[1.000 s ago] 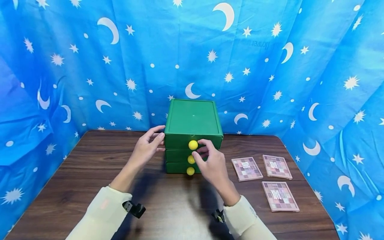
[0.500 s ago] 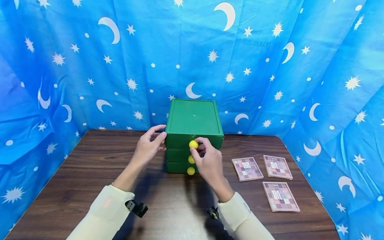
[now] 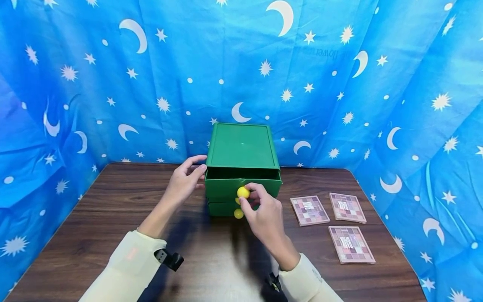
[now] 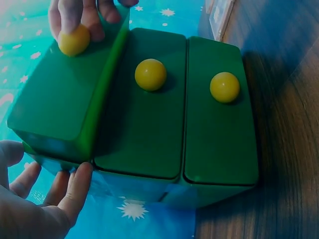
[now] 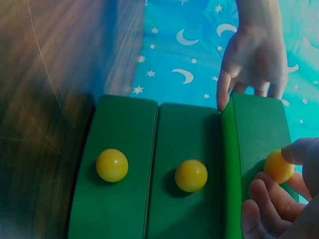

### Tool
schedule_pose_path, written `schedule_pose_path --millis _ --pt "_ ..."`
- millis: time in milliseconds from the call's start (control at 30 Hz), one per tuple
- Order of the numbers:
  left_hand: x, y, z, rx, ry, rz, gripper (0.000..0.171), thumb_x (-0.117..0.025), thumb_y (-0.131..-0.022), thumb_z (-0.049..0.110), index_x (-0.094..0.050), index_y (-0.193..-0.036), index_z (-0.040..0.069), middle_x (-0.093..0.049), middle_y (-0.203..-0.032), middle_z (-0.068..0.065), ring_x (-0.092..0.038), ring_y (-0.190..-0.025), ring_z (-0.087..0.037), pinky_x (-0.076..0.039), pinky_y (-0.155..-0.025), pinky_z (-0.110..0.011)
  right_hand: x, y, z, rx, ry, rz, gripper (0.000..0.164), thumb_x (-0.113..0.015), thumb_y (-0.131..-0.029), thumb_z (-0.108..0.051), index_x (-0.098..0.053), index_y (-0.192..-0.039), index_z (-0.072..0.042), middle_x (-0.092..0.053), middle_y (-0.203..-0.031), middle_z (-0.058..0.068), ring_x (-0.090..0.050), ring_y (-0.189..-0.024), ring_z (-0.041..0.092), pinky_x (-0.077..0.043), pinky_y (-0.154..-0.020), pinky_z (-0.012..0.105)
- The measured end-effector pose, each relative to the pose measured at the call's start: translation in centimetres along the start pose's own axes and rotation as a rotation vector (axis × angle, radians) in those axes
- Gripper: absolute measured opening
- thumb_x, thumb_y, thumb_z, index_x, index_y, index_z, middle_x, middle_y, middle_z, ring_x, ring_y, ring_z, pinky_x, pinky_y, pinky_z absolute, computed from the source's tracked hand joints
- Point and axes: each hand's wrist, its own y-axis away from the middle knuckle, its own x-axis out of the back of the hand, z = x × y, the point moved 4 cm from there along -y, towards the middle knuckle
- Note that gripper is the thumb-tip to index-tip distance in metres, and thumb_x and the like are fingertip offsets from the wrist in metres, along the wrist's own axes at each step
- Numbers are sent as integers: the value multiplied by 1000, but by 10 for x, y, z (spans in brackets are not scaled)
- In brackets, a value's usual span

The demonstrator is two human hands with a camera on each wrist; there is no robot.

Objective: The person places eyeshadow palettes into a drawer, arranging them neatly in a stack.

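Note:
A green cabinet of three drawers [image 3: 243,144] stands at the back of the table, each drawer with a round yellow knob. Its top drawer [image 3: 222,188] is pulled partway out, and a dark gap shows behind its front. My right hand [image 3: 266,214] pinches the top drawer's knob [image 3: 243,192] between thumb and fingers. Against the cabinet's left side, near the upper front corner, my left hand [image 3: 183,180] rests with fingers spread. In the left wrist view the middle knob [image 4: 150,74] and bottom knob [image 4: 224,87] sit on closed drawers. The drawer's inside is hidden in shadow.
Three flat pinkish square-patterned cases lie to the right: a near-left one [image 3: 309,210], a far one [image 3: 347,207] and a front one [image 3: 351,245]. A blue curtain [image 3: 170,84] with moons and stars surrounds the dark wooden table [image 3: 211,268].
My right hand has closed its fingers on the top knob and drawn the top drawer toward me, opening a gap under the cabinet's top. My left hand stays at the cabinet's side.

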Motion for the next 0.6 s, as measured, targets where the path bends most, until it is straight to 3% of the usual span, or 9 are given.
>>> schedule_pose_path --millis 133,400,600 --pt "0 -1 1 17 -22 12 47 -51 -107 37 -48 -151 20 -54 -140 -20 -61 -112 -27 -60 -84 -26 6 11 -7 18 -5 5 26 -78 -90 -21 -68 -113 -16 -77 -90 0 -69 -72 9 -59 -67 23" --pt "0 -2 1 23 -36 28 47 -52 -107 37 -48 -151 20 -55 -140 -21 -62 -113 -30 -61 -91 -39 18 34 -18 61 24 25 27 -82 -86 -19 -69 -110 -18 -74 -85 -6 -66 -68 3 -56 -64 17" --pt "-1 -1 1 17 -33 24 48 -52 -107 37 -48 -151 20 -55 -140 -21 -62 -113 -31 -61 -90 -39 30 53 -26 106 53 36 29 -83 -83 -18 -70 -109 -18 -72 -83 -8 -66 -70 0 -53 -62 13"
